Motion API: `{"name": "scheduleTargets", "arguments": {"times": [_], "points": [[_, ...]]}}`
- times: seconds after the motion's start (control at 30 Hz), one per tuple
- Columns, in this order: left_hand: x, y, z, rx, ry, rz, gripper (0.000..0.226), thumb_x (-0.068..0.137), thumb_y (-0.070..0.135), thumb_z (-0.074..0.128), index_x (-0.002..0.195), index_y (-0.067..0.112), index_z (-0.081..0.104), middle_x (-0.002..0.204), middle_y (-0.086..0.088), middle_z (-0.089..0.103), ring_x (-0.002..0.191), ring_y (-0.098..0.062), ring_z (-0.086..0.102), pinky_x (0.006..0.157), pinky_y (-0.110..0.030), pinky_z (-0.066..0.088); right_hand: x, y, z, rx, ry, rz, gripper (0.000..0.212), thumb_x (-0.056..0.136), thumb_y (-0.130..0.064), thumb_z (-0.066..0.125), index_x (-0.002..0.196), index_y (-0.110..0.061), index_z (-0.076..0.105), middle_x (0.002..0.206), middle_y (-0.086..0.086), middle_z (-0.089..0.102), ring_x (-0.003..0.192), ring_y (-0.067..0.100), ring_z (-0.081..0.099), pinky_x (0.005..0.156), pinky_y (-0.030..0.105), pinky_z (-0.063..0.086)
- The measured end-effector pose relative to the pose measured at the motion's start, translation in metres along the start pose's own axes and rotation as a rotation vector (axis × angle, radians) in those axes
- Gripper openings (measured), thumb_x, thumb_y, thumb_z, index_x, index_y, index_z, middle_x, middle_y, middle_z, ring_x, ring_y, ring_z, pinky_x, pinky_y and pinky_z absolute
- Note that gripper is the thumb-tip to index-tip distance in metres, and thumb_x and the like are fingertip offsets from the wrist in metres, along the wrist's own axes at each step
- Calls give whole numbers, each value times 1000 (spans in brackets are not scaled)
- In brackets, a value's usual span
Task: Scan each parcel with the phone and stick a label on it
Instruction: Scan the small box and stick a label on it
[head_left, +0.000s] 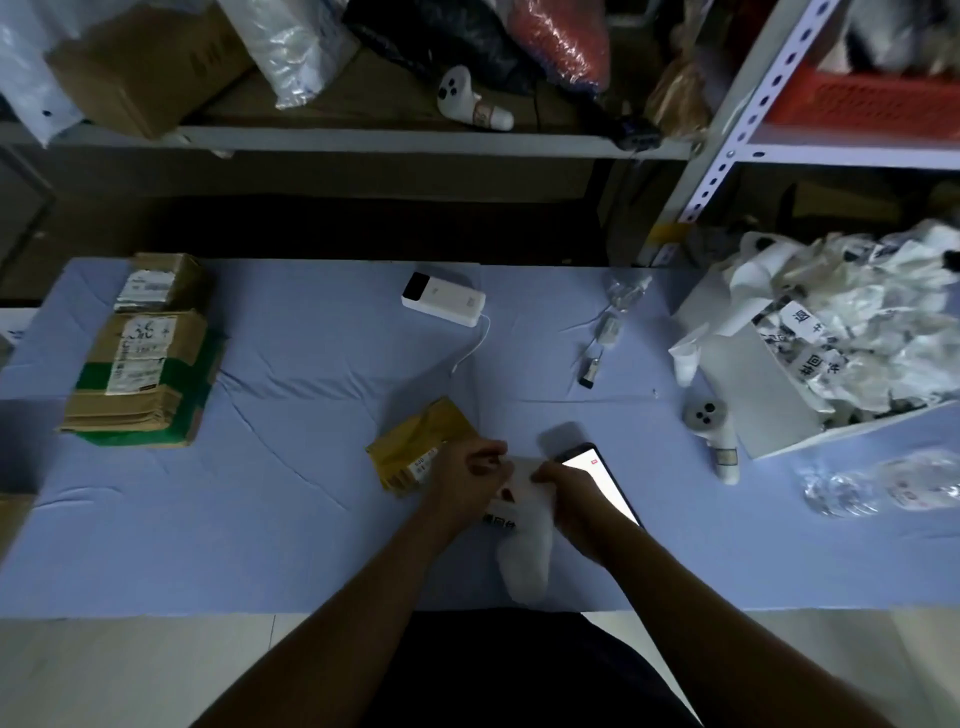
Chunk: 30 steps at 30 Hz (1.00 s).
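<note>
Blue cloth covers the table (291, 493) in front of me. Both my hands meet near its front edge, over a white label strip (524, 556) that hangs down from them towards me, with black print showing between my wrists. My left hand (465, 475) has its fingers curled and pinches the top of the strip; my right hand (569, 493) pinches it too, just beside the left. I cannot tell whether a label is coming off.

A yellow parcel (415, 447) lies flat on the cloth, just left of my left hand, partly hidden behind it. The phone (605, 478) lies face up with its screen lit, under and just right of my right hand.

At the far left sits a stack of cardboard parcels (143, 364). A white power bank (443, 300) rests near the back edge, its cable (475, 348) running towards me. On the right a white box (769, 395) is full of crumpled paper (857, 312), with a white controller (714, 436) beside it.
</note>
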<state>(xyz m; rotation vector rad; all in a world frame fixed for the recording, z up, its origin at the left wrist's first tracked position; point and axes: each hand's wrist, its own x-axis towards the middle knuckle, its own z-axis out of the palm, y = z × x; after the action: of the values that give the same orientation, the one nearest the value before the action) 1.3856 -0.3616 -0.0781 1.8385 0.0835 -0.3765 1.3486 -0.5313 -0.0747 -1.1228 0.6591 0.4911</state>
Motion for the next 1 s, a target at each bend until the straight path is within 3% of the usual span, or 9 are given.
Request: {"name": "scheduleTargets", "arguments": {"times": [0.1,0.3,0.4,0.53,0.67,0.77,0.83,0.9,1.0], "points": [[0,-2,-5,-14,-16,36,22,81,2,80,99,14,76,88,3,72,71,4,68,62,-12,52,1,-1,7,106,-14,79,36,99,-25,63,118,5,69,114,25,72,107,38,68,97,45,55],[6,-6,-22,99,-53,173,17,79,5,82,96,7,78,83,3,72,72,3,63,68,-14,51,6,7,12,35,81,-70,22,96,0,62,116,-3,70,105,16,75,91,22,72,73,29,59],[5,-12,-26,123,-86,223,23,78,5,83,100,6,76,83,5,68,70,3,59,65,-14,48,10,9,15,4,90,-114,23,93,6,62,115,1,71,107,21,74,94,27,73,79,32,60],[3,-17,-29,100,-136,227,35,73,7,88,105,10,74,88,6,63,70,3,57,65,-15,48,10,12,18,-7,-13,-103,24,91,3,64,108,-6,77,109,21,74,101,34,73,83,37,60],[5,-18,-32,116,-100,209,41,68,13,92,103,21,73,100,7,62,85,3,58,71,-10,46,10,14,20,-10,-49,-102,36,89,10,62,116,-10,73,112,16,75,102,33,73,81,38,60],[10,-18,-31,121,-50,185,38,73,11,88,106,19,72,107,2,63,96,-7,61,75,-8,47,8,11,21,-57,-51,-130,43,89,11,61,121,-17,69,115,10,75,105,29,73,84,41,60],[13,-19,-30,153,-63,219,36,75,9,85,107,15,72,106,0,64,98,-14,62,80,-16,50,7,8,22,-89,-43,-159,44,90,12,60,119,-19,69,115,9,75,105,28,72,84,40,60],[16,-17,-29,212,-75,286,33,78,16,84,109,13,73,106,3,66,99,-13,63,85,-24,53,5,5,25,-125,-36,-190,42,91,10,60,120,-19,69,114,9,76,105,27,73,85,37,60],[21,-10,-29,401,-101,425,43,87,43,71,117,13,73,114,5,68,102,-6,63,90,-20,50,4,-2,28,-182,-23,-258,33,94,1,64,118,-19,72,109,7,77,103,22,74,81,28,60]]}}
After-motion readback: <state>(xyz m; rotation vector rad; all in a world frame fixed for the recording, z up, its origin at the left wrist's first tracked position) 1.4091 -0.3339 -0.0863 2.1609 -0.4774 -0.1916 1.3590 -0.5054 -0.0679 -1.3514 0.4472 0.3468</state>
